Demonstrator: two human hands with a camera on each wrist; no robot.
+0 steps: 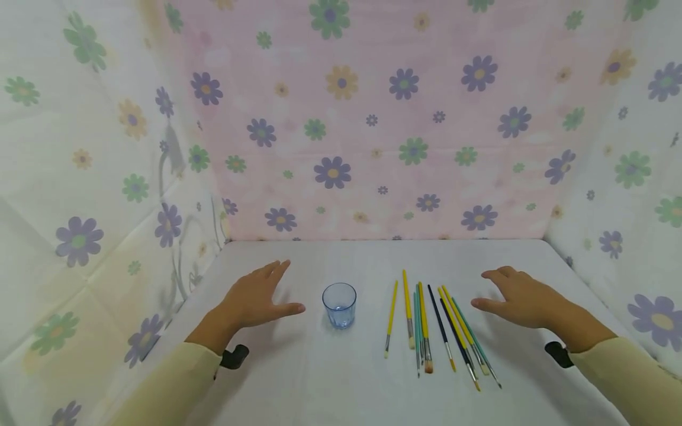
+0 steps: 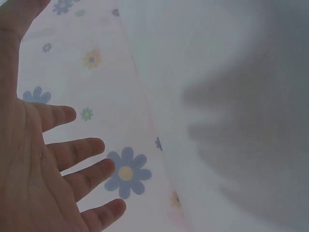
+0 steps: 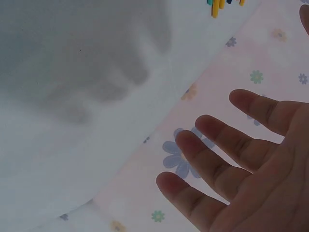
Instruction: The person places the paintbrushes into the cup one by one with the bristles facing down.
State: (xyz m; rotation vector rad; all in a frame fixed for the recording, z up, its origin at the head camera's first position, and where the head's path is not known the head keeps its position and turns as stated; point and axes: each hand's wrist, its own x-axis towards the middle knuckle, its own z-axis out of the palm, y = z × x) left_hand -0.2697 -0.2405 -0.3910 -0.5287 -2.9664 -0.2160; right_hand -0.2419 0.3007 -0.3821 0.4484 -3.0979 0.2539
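Observation:
A clear bluish drinking glass (image 1: pixel 339 306) stands upright on the white table, a little left of the middle. To its right lies a loose group of paintbrushes (image 1: pixel 423 325) with yellow, teal and dark handles, their bristles toward me. My left hand (image 1: pixel 254 302) hovers left of the glass, fingers spread and holding nothing; its palm shows in the left wrist view. On the far side of the brushes my right hand (image 1: pixel 524 299) is held above the table, its fingers extended and nothing in them. In the right wrist view only some brush handle ends (image 3: pixel 216 7) show at the top.
The white tabletop (image 1: pixel 319 384) meets a pink flowered cloth (image 1: pixel 373 177) at the back. Flowered white cloths stand at the left (image 1: pixel 80 195) and right (image 1: pixel 634 195). Dark wrist devices show at both sleeves.

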